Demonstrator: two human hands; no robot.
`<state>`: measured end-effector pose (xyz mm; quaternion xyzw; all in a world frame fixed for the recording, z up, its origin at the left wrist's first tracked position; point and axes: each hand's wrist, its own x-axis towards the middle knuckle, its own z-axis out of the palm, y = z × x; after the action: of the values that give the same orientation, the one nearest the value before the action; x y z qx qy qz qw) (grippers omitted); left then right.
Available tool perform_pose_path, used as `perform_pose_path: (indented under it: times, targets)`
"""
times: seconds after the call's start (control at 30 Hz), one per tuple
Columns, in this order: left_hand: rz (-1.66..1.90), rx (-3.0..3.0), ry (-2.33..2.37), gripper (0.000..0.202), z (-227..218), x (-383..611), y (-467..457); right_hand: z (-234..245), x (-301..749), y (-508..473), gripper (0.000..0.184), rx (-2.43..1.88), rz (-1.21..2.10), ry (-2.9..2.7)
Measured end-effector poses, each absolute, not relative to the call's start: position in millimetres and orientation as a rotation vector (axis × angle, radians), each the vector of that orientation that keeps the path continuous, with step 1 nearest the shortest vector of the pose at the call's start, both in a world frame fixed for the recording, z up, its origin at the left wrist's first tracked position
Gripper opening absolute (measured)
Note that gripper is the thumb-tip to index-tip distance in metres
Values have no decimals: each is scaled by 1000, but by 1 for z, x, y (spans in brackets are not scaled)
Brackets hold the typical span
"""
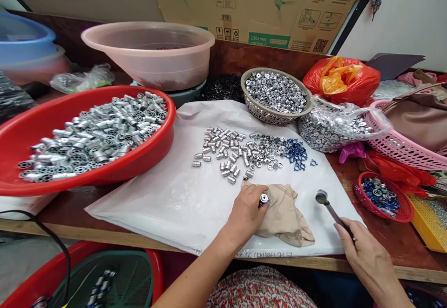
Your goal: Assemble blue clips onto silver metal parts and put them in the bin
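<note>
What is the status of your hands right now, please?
Left hand gripping small metal part on beige cloth. Right hand holding round-headed tool. Loose metal parts just beyond.

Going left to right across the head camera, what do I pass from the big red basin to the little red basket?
Big red basin → loose aluminium cylinders → small silver rings → blue rings → little red basket

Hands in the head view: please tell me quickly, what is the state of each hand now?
Left hand: closed, holding a small metal cylinder over a beige cloth.
Right hand: closed, holding a metal tool.
</note>
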<state>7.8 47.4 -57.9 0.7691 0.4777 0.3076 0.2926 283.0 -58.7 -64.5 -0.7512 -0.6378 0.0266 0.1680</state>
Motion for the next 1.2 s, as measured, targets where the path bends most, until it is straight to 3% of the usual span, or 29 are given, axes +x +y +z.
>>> perform_pose_path:
  times: [0.17,0.4,0.53,0.7,0.97,1.1,1.2]
  targets:
    - [887,2055,1361,39,-65,8,43,-17,215,-41,30,-1711,518,-1962]
    - [906,2021,1412,48,-72,8,41,-12,192,-32,42,-1379,365,-2214]
    - [890,2014,1389,48,-72,7,40,-20,190,-30,50,-1443,251,-2136]
    - [873,2013,1360,46,-68,4,39,-35,199,-27,45,-1452,276,-2281]
    - [881,1994,1374,45,-72,7,40,-66,283,-49,35,-2202,-255,-1956]
    - [927,2024,1345,43,-67,0,37,-59,274,-2,33,-2120,-212,-1942]
    - [896,2099,1461,30,-68,-53,15,-57,259,51,28,-2091,-134,-1970]
